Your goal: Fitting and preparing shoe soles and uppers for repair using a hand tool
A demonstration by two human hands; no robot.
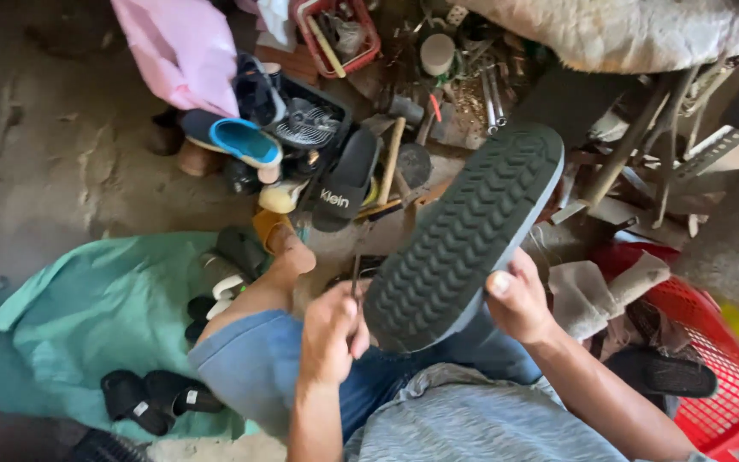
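Dark sandal [464, 235] held sole-up over the lap, zigzag tread toward us, toe end pointing to 1 o'clock, heel end low near the knees; right hand [519, 299] grips its edge at about 4 o'clock of the sole, thumb on the rim, fingers wrapped behind and out of view; left hand [331, 334] sits at 8 o'clock of the heel, fingers curled shut around a thin dark tool [356, 272] that rises just beside the sole's edge.

Risks, as we judge them: the tool's tip stands close to the left thumb and the heel rim, so a slip off the rubber could jab the hand or the bare leg [258, 295] below; the one-sided right grip may let the sandal twist under pressure.

Outward: pile of footwear at 11 o'clock, with a blue slipper [245, 141] and a black slide [345, 181]; green cloth [96, 316] at 8 o'clock; red basket [729, 376] at 4 o'clock.

Hard to read: what kind of tool it is, and whether its tip touches the sole; the sandal's strap and upper are hidden; the clutter at 12 o'clock is too jumbled to sort.
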